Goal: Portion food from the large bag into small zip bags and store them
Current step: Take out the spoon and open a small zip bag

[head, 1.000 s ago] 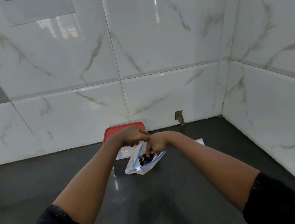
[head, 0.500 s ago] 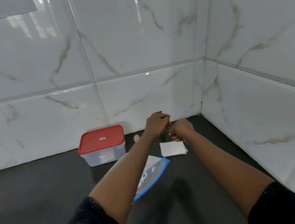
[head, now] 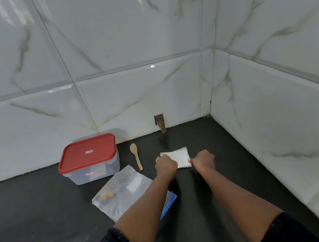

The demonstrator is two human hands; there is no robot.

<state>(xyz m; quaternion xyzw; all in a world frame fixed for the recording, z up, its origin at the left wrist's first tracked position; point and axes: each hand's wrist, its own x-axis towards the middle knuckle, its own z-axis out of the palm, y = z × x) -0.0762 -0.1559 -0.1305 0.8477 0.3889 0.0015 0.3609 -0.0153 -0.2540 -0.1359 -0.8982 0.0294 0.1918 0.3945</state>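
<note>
The large clear bag (head: 123,190) with a blue zip edge lies flat on the dark counter, a few brown food pieces (head: 108,196) inside it; my left forearm crosses over its right part. A white stack of small zip bags (head: 179,155) lies further back and to the right. My left hand (head: 165,165) is curled on the stack's near left edge. My right hand (head: 203,160) is curled at the near right corner and pinches it. The fingertips are hidden behind the backs of both hands.
A clear box with a red lid (head: 89,160) stands shut at the back left, by the wall. A wooden spoon (head: 136,156) lies between the box and the stack. Tiled walls close the back and the right side, meeting in a corner.
A second ago both hands held the large bag up by its mouth. It now lies on the counter, and both hands have moved right and down onto the stack of small bags.
</note>
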